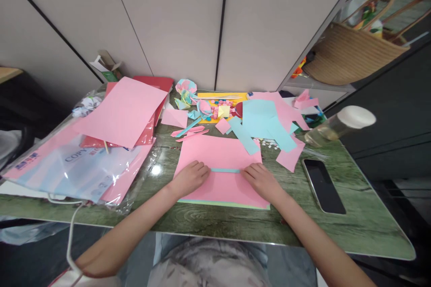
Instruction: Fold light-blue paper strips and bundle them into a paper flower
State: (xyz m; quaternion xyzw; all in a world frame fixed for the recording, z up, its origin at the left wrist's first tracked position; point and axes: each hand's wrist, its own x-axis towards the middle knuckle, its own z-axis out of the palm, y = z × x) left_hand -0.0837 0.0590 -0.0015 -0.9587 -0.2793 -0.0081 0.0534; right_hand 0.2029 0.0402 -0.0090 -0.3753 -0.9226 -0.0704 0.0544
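Note:
A narrow blue paper strip lies crosswise over a pink sheet of paper in front of me. At the strip's left end, my left hand is closed with its fingers pressed on the strip. My right hand holds the right end the same way. Both hands rest low on the pink sheet, and the ends of the strip are hidden under the fingers. Green and bluish edges of other sheets show beneath the pink one at its near side.
Left lies a plastic paper packet with a loose pink sheet on top. Behind are folded paper flowers, a yellow tray of small beads and blue paper scraps. A phone and a lidded cup stand right.

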